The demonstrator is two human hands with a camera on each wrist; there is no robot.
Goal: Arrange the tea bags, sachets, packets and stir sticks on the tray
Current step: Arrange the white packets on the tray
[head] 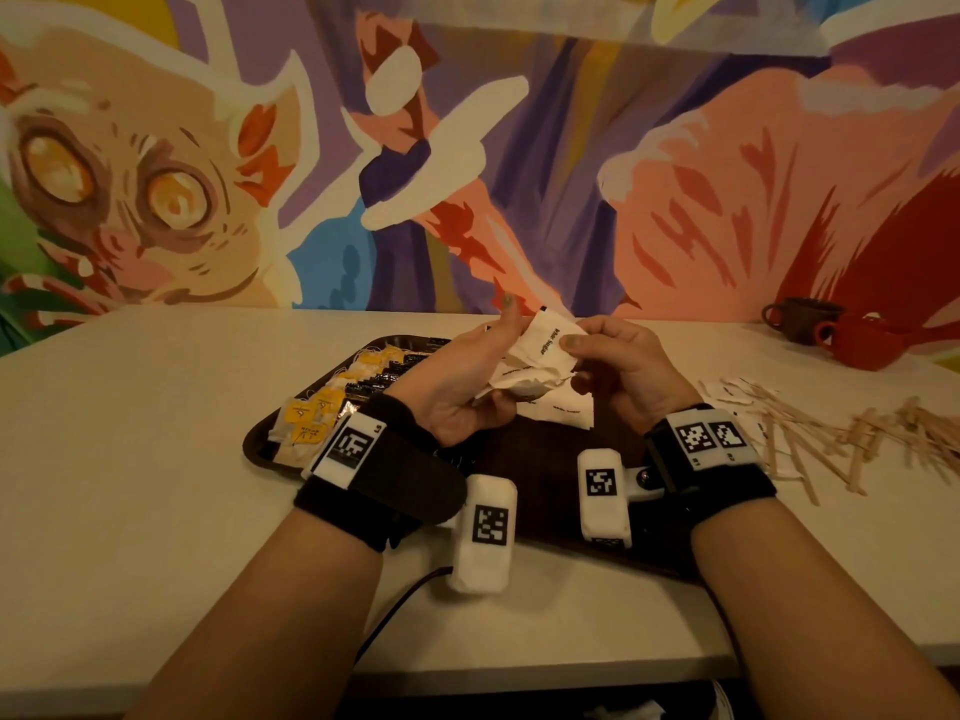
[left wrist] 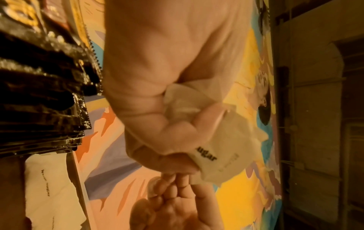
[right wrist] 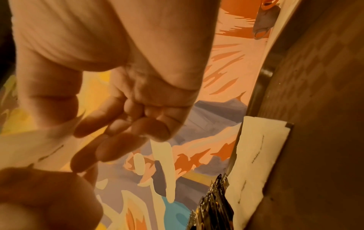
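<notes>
White sugar sachets [head: 540,356] sat bunched at frame centre, held above far half of dark tray [head: 545,454]. Top sachet's long axis tilted toward upper right. Left hand [head: 467,392] cupped bundle from left, fingers curled round it; right hand [head: 618,366] pinched top sachet's right edge. Both hands equally near. Flat sachets [head: 563,410] lay directly below; stir sticks [head: 841,433] loose on table [head: 156,459] at right.
</notes>
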